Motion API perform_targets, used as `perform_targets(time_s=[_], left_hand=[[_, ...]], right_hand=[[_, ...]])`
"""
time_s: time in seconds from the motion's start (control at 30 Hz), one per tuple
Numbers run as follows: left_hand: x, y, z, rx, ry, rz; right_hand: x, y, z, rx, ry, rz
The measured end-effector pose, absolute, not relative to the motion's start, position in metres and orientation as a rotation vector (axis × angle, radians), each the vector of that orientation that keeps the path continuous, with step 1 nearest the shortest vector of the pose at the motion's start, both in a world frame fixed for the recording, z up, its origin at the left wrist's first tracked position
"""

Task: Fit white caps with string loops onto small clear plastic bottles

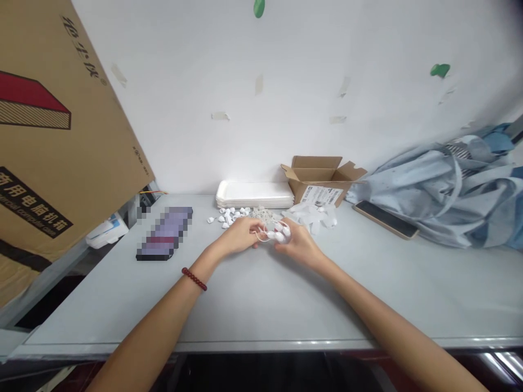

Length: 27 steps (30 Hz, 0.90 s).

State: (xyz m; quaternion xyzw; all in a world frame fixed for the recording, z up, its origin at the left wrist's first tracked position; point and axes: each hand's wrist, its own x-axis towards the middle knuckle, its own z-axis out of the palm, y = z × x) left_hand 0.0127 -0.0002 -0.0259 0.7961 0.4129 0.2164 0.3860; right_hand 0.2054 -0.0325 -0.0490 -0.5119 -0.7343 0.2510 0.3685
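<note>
Over the worktop, between the left hand and right hand, white rounded pieces sit in the right grip's closed fingers. A thin cord runs left from them to the left grip, seemingly pinched on it.

The left arm is slanting up from the lower left of the frame, the right arm from the lower right. Near the centre, the left hand and right hand are facing each other just apart, their fingers curling inward and gripping, thumbs lying on the nearer side.
</note>
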Motion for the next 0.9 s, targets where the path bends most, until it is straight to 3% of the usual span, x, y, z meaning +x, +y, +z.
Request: perform_targets(time_s=[0.3,0.47,0.7,0.9], left_hand=[[0.014,0.004,-0.028,1.903,1.122,0.583],[0.011,0.009,-0.022,1.43,1.27,0.857],[0.003,0.021,-0.022,0.676,1.049,1.029],[0.013,0.011,-0.019,0.898,1.018,0.908]], right_hand=[[0.204,-0.034,-0.044,-1.299,-1.868,0.684],[0.205,-0.035,-0.042,-1.275,-1.878,0.675],[0.206,-0.032,-0.044,-1.342,-1.868,0.644],[0.207,-0.032,-0.045,-1.336,-1.85,0.663]])
